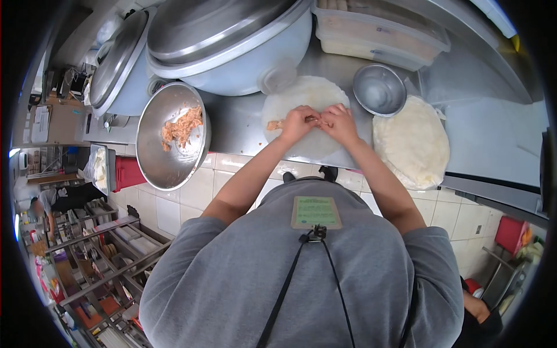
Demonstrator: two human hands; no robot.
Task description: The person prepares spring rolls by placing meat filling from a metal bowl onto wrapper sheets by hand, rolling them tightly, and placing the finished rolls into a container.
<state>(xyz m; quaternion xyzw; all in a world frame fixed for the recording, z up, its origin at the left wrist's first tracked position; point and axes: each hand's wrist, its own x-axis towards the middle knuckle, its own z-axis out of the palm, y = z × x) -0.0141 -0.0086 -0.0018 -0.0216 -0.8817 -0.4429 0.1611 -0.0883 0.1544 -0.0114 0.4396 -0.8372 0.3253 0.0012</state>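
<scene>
A thin, round, whitish wrapper sheet point(301, 91) lies on the steel counter in front of me. A strip of orange minced filling point(274, 124) runs across it and shows to the left of my hands. My left hand point(297, 123) has its fingertips pinched together over the middle of the sheet, on the filling. Close beside it, my right hand point(339, 123) pinches the same strip with bent fingers. Part of the filling is hidden beneath both hands.
A steel bowl of orange filling point(177, 162) overhangs the counter edge at left. At right are a small metal bowl point(380, 90) and a stack of pale sheets point(413, 142). Behind stand a large lidded pot point(249, 64) and a plastic box point(377, 43). A co-worker point(69, 197) is far left.
</scene>
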